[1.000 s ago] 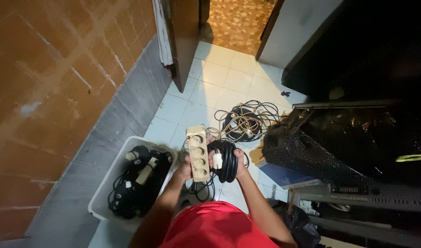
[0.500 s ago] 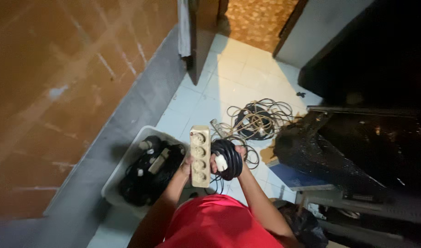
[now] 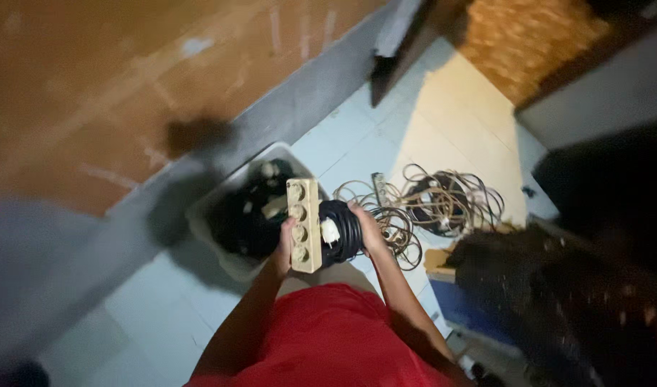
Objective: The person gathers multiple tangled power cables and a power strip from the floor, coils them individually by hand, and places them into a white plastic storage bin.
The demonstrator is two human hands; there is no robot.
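While raised at chest height over the plastic bin [image 3: 221,236], left hand [image 3: 283,247] clasping the beige power strip [image 3: 304,225] upright; right hand [image 3: 367,228] wrapped around its coiled black cable [image 3: 343,231], both forearms bent inward.

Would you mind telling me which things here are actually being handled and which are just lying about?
In hand:
- beige power strip, held by the left hand
- black coiled cord with white plug, held by the right hand

Lying about:
- bin of black cables
- tangled wires on the floor
- blue box
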